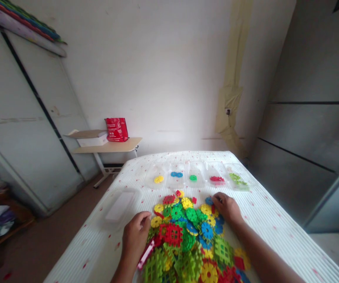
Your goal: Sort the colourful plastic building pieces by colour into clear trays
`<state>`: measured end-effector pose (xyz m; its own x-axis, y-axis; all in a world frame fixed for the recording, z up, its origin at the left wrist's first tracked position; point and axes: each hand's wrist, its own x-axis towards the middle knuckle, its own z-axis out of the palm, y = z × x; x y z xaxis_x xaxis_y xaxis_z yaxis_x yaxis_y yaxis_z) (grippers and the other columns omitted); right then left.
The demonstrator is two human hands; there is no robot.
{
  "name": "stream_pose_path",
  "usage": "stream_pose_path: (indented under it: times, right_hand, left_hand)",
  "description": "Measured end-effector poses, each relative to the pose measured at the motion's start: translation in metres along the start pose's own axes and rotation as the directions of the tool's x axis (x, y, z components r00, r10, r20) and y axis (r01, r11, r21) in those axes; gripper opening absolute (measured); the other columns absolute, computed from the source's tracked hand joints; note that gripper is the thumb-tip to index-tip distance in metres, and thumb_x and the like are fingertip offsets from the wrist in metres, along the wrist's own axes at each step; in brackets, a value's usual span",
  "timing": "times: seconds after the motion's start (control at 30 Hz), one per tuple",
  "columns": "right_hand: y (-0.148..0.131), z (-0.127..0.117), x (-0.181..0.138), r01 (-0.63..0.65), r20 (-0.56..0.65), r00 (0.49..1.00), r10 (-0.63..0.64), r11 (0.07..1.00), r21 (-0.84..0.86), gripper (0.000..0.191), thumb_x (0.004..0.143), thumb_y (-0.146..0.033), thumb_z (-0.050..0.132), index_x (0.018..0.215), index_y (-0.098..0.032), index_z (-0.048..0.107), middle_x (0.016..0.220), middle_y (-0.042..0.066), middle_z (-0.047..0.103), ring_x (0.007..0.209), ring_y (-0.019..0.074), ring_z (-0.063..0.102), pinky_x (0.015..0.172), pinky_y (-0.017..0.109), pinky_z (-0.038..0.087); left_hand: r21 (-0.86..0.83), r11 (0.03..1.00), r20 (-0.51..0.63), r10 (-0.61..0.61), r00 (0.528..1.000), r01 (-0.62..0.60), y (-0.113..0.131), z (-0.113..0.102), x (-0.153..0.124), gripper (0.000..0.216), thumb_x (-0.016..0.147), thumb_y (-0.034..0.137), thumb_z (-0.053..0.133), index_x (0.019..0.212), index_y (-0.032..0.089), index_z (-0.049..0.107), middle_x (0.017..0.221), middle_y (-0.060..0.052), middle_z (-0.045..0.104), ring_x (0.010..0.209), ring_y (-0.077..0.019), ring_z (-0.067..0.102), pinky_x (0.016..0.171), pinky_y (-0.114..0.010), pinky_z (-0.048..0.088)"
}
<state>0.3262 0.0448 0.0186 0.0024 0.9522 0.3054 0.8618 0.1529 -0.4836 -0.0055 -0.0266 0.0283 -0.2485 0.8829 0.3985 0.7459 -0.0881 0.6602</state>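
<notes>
A heap of plastic building pieces lies between my hands: green toothed discs (176, 212), yellow flower-shaped discs (209, 272), blue discs (207, 230), red square lattice pieces (173, 235) and lime-green lattice squares (222, 250). My left hand (136, 230) rests at the heap's left edge, fingers curled, with nothing visible in them. Close by is a pink-and-white bar (146, 254). At the far right of the heap, my right hand (227, 206) has its fingertips pinched at the edge of a blue toothed disc (209, 201).
Clear trays across the table hold yellow (158, 179), blue (176, 174), green (193, 178), red (217, 179) and lime-green pieces (237, 179). A translucent lid-like container (120, 206) lies left. Beyond stands a side table (119, 146) with a red bag (116, 129) and box (92, 139).
</notes>
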Motion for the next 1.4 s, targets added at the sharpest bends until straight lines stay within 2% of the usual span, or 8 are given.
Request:
stream_pose_path:
  times: [0.27,0.43,0.63,0.77,0.87,0.97,1.2,1.4]
  right_hand:
    - [-0.012,0.004,-0.001,-0.025,0.055,0.998,0.034,0.989,-0.149,0.029,0.080,-0.043,0.047,0.087,-0.021,0.065,0.089,0.005,0.064,0.072,0.0149,0.060,0.057,0.022,0.035]
    - [-0.008,0.005,-0.002,-0.081,0.041,0.996,0.085,0.992,-0.094,0.022,0.075,-0.036,0.052,0.089,-0.021,0.061,0.086,0.003,0.065,0.070,0.0143,0.059,0.056,0.022,0.034]
    - [0.001,0.001,0.002,-0.178,0.004,0.984,0.180,0.965,0.192,0.013,0.068,-0.029,0.054,0.077,-0.022,0.059,0.069,0.000,0.063,0.063,0.0142,0.056,0.057,0.024,0.038]
    - [0.000,-0.004,0.005,-0.208,-0.001,0.970,0.244,0.828,0.520,0.014,0.061,-0.031,0.060,0.069,-0.020,0.056,0.063,0.000,0.061,0.057,0.0141,0.053,0.054,0.025,0.040]
    - [0.001,-0.012,0.006,-0.270,0.108,0.956,0.274,0.671,0.691,0.022,0.058,-0.035,0.064,0.070,-0.019,0.054,0.058,-0.002,0.057,0.049,0.0107,0.046,0.046,0.024,0.036]
    - [0.005,-0.031,0.004,-0.323,0.289,0.944,0.157,0.610,0.723,0.026,0.058,-0.035,0.066,0.074,-0.018,0.053,0.055,-0.005,0.053,0.044,0.0063,0.038,0.043,0.021,0.029]
    - [0.010,-0.068,-0.009,-0.341,0.641,0.734,-0.225,0.694,0.634,0.029,0.059,-0.026,0.066,0.085,-0.017,0.058,0.063,-0.003,0.057,0.048,0.0063,0.043,0.045,0.019,0.030]
    - [-0.001,-0.050,-0.014,-0.139,0.703,0.691,-0.166,0.924,0.356,0.032,0.051,-0.010,0.059,0.082,-0.017,0.062,0.060,-0.006,0.051,0.055,0.0077,0.045,0.046,0.017,0.030]
  left_hand:
    - [0.032,0.999,0.086,0.005,0.996,-0.008,-0.002,0.008,-0.001,0.025,0.078,0.030,0.043,0.081,0.022,0.066,0.083,-0.001,0.071,0.079,-0.0174,0.065,0.074,-0.026,0.048]
    - [0.021,1.000,0.095,0.014,0.995,-0.016,-0.006,0.010,-0.002,0.024,0.079,0.030,0.044,0.081,0.022,0.066,0.083,-0.001,0.071,0.079,-0.0171,0.065,0.073,-0.026,0.048]
    - [0.002,1.000,0.078,0.023,0.997,-0.023,-0.009,0.013,-0.001,0.024,0.078,0.031,0.044,0.080,0.021,0.066,0.082,-0.001,0.071,0.077,-0.0165,0.065,0.073,-0.025,0.048]
    - [-0.007,1.000,0.089,0.018,0.996,-0.017,-0.012,0.016,-0.001,0.024,0.078,0.031,0.044,0.080,0.021,0.066,0.082,-0.001,0.071,0.079,-0.0170,0.065,0.074,-0.025,0.048]
    - [-0.018,1.000,0.090,0.008,0.996,-0.006,-0.013,0.016,0.000,0.025,0.078,0.031,0.044,0.081,0.021,0.066,0.083,-0.002,0.071,0.080,-0.0174,0.064,0.075,-0.026,0.048]
    - [-0.022,1.000,0.091,0.000,0.996,0.002,-0.013,0.016,0.000,0.024,0.077,0.031,0.045,0.081,0.021,0.066,0.083,-0.002,0.071,0.080,-0.0176,0.064,0.074,-0.026,0.048]
    - [-0.030,0.999,0.105,-0.014,0.994,0.017,-0.012,0.016,-0.001,0.024,0.078,0.032,0.045,0.079,0.021,0.066,0.082,-0.002,0.070,0.080,-0.0176,0.064,0.074,-0.026,0.047]
    - [-0.041,0.999,0.109,-0.021,0.994,0.025,-0.013,0.016,0.000,0.024,0.077,0.033,0.045,0.079,0.020,0.066,0.082,-0.002,0.070,0.079,-0.0171,0.064,0.074,-0.025,0.047]
